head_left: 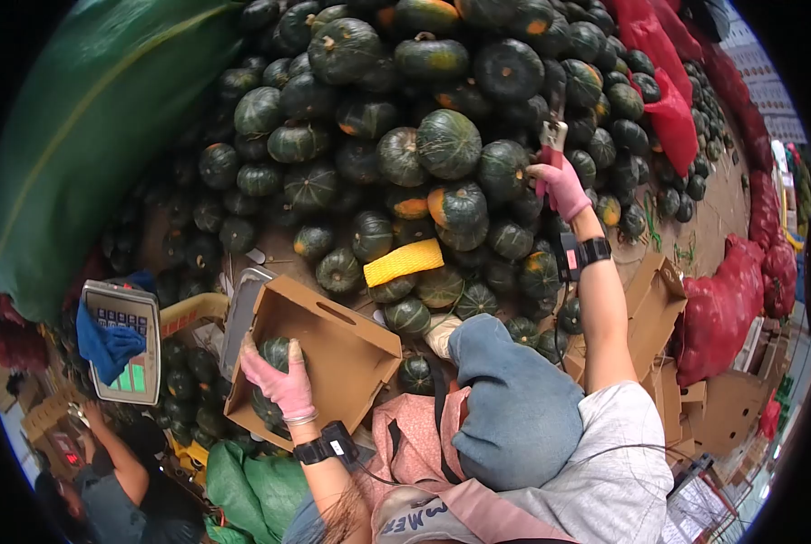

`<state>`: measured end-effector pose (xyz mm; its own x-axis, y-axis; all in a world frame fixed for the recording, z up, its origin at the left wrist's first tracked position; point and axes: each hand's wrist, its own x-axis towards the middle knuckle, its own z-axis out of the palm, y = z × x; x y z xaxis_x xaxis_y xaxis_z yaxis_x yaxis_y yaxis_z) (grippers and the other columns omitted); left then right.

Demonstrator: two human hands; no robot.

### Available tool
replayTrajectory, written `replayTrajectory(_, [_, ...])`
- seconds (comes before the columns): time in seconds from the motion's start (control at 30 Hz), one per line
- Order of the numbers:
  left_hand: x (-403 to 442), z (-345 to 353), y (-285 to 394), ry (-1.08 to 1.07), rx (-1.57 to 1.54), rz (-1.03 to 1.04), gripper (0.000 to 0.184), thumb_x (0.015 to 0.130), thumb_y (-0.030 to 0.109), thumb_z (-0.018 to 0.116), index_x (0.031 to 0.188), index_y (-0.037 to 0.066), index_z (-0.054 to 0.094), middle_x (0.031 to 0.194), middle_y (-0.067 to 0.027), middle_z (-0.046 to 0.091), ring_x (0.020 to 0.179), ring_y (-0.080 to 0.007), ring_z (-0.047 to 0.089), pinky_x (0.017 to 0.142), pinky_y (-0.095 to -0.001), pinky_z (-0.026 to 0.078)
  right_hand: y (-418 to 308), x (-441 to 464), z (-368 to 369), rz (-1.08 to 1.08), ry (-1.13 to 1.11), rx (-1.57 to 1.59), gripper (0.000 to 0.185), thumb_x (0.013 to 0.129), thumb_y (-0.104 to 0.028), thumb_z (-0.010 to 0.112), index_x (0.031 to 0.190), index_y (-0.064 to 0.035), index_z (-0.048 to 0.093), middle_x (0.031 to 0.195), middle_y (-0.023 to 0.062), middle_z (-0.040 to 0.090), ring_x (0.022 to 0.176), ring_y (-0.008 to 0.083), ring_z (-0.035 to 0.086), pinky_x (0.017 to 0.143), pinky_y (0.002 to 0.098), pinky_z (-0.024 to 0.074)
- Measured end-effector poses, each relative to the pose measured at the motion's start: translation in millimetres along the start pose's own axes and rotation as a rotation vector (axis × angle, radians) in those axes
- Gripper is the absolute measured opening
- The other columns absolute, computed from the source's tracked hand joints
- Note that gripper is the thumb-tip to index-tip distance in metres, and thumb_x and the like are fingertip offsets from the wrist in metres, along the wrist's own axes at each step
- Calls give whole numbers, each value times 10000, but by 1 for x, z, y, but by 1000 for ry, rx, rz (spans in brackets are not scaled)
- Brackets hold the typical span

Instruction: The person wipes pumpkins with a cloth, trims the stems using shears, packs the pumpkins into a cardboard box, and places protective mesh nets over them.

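The pink-gloved left hand [280,381] clasps one rounded, ribbed green squash [268,413] between thumb and fingers, inside one smooth cardboard box [356,363]. The right hand [561,188] is wrapped around one red-handled metal clipper [553,136]. One yellow mesh sleeve [404,263] lies on the heap [448,143].

Kabocha squashes [448,143] have smooth, faintly glossy rind; the lower-left cardboard box [346,367] is matt; the shears [553,135] show shiny metal.

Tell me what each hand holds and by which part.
The right hand holds clippers by the red handles. The left hand touches a pumpkin in the box; whether it grips cannot be told.
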<state>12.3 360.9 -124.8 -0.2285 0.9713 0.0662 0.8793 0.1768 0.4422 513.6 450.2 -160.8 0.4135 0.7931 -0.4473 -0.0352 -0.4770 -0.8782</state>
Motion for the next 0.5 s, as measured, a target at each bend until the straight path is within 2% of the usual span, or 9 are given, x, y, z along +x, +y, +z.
replayTrajectory(0.13, [0, -1, 14, -82, -28, 8, 693, 773, 341, 709, 1318, 32, 413, 1303, -198, 435, 1227, -359, 374, 1043, -442, 289, -11, 2, -6, 45, -132, -147, 384, 707, -190, 708, 1007, -61, 504, 700, 4, 512, 514, 107, 495, 452, 233, 395])
replayTrajectory(0.23, [-1, -3, 30, -116, -106, 21, 639, 779, 320, 708, 1302, 59, 451, 1307, -174, 437, 1231, -337, 380, 1042, -430, 298, 8, -15, -4, -184, -54, -72, 438, 673, -205, 755, 1006, -78, 500, 749, -6, 495, 515, 97, 471, 419, 219, 369])
replayTrajectory(0.3, [2, -6, 45, -125, -172, 65, 632, 781, 309, 707, 1304, 62, 451, 1304, -170, 441, 1231, -328, 384, 1043, -426, 298, 29, -13, -1, -204, 8, 77, 502, 652, -213, 803, 1014, -76, 484, 795, 11, 515, 484, 83, 452, 348, 237, 338])
replayTrajectory(0.37, [10, -3, 55, -178, -218, 106, 610, 753, 302, 726, 1264, 67, 490, 1319, -183, 411, 1234, -340, 377, 1041, -446, 302, 3, -31, 12, -12, 38, 140, 504, 656, -210, 803, 1021, -81, 479, 796, 12, 510, 503, 82, 464, 351, 239, 347])
replayTrajectory(0.43, [17, 2, 67, -217, -249, 172, 574, 753, 285, 728, 1240, 69, 514, 1319, -178, 414, 1224, -335, 392, 1035, -440, 315, -12, -34, 28, -14, 100, 117, 509, 663, -229, 802, 1020, -69, 476, 775, 13, 503, 485, 82, 464, 349, 236, 345])
replayTrajectory(0.5, [22, 7, 87, -233, -317, 215, 489, 772, 211, 703, 1200, 51, 530, 1267, -147, 472, 1183, -292, 441, 1014, -391, 343, -20, -27, 39, 18, 191, 22, 479, 683, -240, 789, 1009, -70, 482, 728, 0, 487, 449, 81, 449, 345, 232, 331])
